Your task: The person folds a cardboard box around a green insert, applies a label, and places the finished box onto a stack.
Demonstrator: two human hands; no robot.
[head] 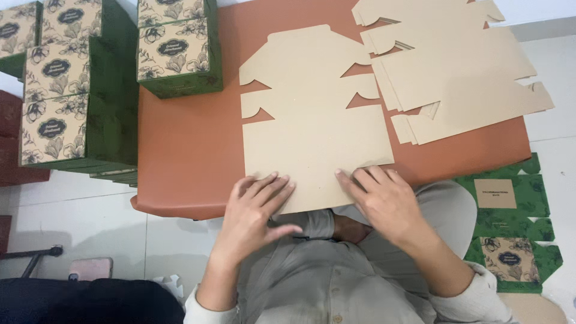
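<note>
Orange worktop (180, 150). Green floral boxes (66, 84) stacked far left, flat blank stack (456, 72) top right, nothing blocking. Unfolded kraft box blank (312, 114) lies centre. Left hand (255, 210) and right hand (384, 195) press its near edge, fingers spread flat, grip holding nothing.

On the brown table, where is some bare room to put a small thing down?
The brown table is bare between the green boxes and the flat cardboard sheet, down to the left hand. The right side is crowded with the cardboard stack; the right hand presses the sheet.
</note>
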